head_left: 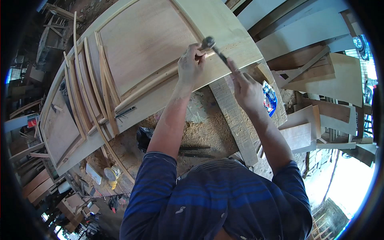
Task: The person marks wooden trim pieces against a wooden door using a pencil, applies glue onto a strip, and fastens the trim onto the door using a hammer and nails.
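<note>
A large pale wooden panel (139, 44) lies on the workbench, framed with raised wooden moulding (154, 82). My right hand (247, 91) is wrapped round the handle of a hammer (220, 55), its dark metal head raised close to my left fingers. My left hand (191, 66) rests at the right end of the moulding, thumb and fingers pinched together. Whatever sits between those fingertips is too small to make out. Several thin wooden strips (86, 80) lie across the panel on the left. A dark pen-like tool (125, 112) lies by the moulding's near end.
Sawdust covers the workbench (210, 132), where a black plastic bag (145, 138) and dark slim tools (195, 151) lie. A blue and red packet (270, 99) sits right of my right hand. Boards (304, 32) are stacked at right. A yellow container (112, 176) stands at lower left.
</note>
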The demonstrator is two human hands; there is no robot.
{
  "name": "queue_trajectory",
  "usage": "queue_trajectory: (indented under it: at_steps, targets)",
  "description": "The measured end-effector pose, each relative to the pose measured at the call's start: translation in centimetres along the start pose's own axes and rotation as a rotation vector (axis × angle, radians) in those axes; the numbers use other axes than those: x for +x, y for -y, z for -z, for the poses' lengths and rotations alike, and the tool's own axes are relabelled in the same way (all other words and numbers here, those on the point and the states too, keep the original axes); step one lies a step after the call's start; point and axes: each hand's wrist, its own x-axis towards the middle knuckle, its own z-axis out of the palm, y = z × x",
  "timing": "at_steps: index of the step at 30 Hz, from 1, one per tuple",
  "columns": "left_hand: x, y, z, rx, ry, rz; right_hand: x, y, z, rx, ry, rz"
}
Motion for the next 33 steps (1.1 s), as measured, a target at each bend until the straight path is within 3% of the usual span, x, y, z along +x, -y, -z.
queue_trajectory:
  at_steps: [2,8,11,16,19,20,27,31,33]
  targets:
    - [0.0,0.1,-0.2,-0.01,0.001,-0.001,-0.2,-1.2,-1.2,-0.07,0.081,-0.013]
    - [-0.1,0.3,0.2,0.025,0.021,0.008,-0.2,-0.4,-0.6,0.087,-0.127,0.057]
    - [0.0,0.4,-0.2,0.0,0.009,0.009,-0.5,-0.9,-1.0,-0.069,0.137,-0.054]
    - [0.0,0.2,0.2,-0.001,0.023,0.034,-0.3,-0.1,-0.2,0.13,-0.103,0.018]
    - [-0.1,0.1,0.1,0.026,0.02,0.051,-0.7,-0.7,-0.8,0.016,-0.041,0.047]
    - [0.1,0.0,-0.1,0.023,0.01,0.032,-0.5,-0.7,-0.7,-0.047,0.111,-0.011]
    - [-0.3,0.3,0.3,0.025,0.031,0.025,-0.8,-0.4,-0.7,0.186,-0.184,0.085]
    - [0.2,-0.4,0.2,0.011,0.028,0.058,-1.0,-0.9,-1.2,-0.096,0.085,-0.018]
    - [0.3,0.0,0.3,-0.013,0.023,0.032,-0.9,-0.9,-1.2,0.015,-0.021,0.015]
